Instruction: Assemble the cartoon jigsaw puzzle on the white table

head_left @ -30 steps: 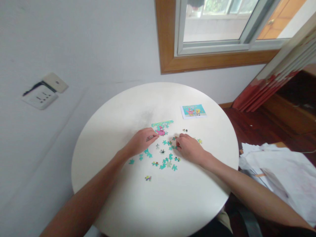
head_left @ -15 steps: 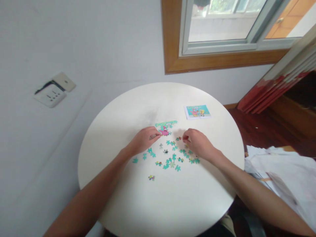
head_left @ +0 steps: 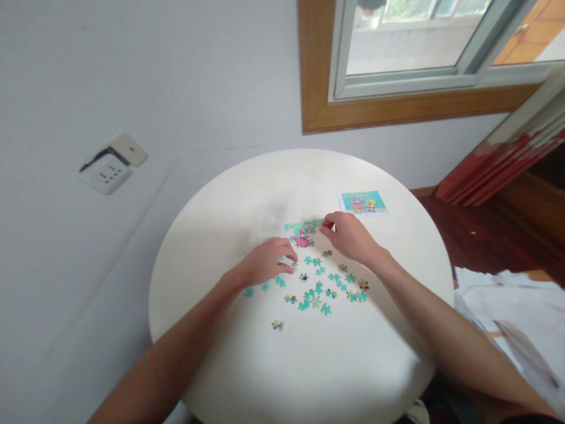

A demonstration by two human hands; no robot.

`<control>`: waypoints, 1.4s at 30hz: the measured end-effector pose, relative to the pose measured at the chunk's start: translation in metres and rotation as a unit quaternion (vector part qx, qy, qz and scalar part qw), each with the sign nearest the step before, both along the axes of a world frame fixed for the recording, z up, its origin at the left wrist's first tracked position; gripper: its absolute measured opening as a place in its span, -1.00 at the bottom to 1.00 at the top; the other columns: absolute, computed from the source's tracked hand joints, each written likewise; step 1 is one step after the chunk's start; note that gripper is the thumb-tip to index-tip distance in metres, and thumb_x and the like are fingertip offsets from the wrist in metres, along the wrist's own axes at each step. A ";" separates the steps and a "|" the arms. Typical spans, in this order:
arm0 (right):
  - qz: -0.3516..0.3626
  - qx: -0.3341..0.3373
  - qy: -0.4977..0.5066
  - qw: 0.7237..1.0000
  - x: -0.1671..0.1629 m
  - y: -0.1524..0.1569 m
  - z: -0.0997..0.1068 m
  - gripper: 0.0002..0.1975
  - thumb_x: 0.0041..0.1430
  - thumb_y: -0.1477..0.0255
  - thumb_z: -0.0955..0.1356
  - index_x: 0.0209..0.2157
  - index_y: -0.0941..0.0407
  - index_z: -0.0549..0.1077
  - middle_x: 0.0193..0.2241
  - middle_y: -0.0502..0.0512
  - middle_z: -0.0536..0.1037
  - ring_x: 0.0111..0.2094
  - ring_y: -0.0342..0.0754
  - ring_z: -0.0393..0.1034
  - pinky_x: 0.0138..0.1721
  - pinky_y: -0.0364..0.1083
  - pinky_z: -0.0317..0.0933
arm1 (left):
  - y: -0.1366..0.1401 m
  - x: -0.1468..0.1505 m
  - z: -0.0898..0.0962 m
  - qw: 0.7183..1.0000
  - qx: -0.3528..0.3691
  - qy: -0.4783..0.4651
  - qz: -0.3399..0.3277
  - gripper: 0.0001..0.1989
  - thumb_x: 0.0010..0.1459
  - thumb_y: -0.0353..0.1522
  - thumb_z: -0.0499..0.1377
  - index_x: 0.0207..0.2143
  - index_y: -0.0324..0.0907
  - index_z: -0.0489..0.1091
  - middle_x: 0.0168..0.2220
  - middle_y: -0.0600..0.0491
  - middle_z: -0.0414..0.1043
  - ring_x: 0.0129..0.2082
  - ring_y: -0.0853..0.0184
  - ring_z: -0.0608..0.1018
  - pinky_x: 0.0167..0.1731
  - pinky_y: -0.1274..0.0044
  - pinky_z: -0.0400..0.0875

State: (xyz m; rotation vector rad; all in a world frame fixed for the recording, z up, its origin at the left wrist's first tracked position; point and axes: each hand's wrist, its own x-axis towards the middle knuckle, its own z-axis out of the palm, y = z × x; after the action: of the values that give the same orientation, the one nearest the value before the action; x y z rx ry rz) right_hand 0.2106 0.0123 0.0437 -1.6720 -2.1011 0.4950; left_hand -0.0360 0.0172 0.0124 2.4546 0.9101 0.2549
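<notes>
A partly joined jigsaw puzzle (head_left: 302,238) with a pink starfish figure lies near the middle of the white round table (head_left: 247,365). My right hand (head_left: 351,237) is at its upper right edge, thumb and fingertips closed together; whatever is between them is hidden. Below the joined part, my left hand (head_left: 270,261) has thumb and fingers apart around a pale puzzle piece (head_left: 294,265) on the table. Several loose teal pieces (head_left: 318,287) lie in front of the hands, with a dark-and-white piece (head_left: 303,277) close to my left fingertips.
A picture card (head_left: 364,202) showing the cartoon scene lies at the back right of the table. One yellow-purple piece (head_left: 277,325) sits apart, nearer me. White papers (head_left: 521,330) are stacked to the right, beyond the table edge. A wall socket (head_left: 106,172) is on the left.
My right hand has moved up and left from the loose pieces to the joined part's upper edge. My left hand has dropped from the joined part and spread its fingers. The view has shifted slightly.
</notes>
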 end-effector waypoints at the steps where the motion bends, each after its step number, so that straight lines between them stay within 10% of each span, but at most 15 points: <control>1: -0.006 -0.001 0.004 1.000 0.002 0.001 -0.003 -0.82 0.22 0.39 0.32 -0.38 0.12 0.53 -0.40 0.15 0.58 -0.40 -0.05 0.38 -0.34 -0.09 0.12 | 0.000 0.000 0.000 1.000 -0.003 -0.002 0.000 -0.88 0.09 -0.40 0.30 -0.27 -0.13 0.53 -0.21 0.02 0.50 -0.14 0.24 0.50 -0.04 0.44 0.33; 42: -0.169 0.066 0.099 0.978 0.066 0.024 -0.016 -0.73 0.16 0.34 0.28 -0.47 0.19 0.52 -0.54 0.11 0.52 -0.51 -0.11 0.31 -0.42 -0.10 0.08 | -0.015 0.015 -0.002 0.999 -0.015 0.003 -0.052 -0.94 0.16 -0.36 0.26 -0.30 -0.14 0.50 -0.28 0.03 0.45 -0.21 0.29 0.47 -0.13 0.49 0.31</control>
State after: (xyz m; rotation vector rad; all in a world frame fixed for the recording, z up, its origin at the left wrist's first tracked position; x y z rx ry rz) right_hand 0.2771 0.0367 0.0276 -1.7733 -1.6284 0.3860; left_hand -0.0213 0.0021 0.0104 2.4662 0.7809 0.1969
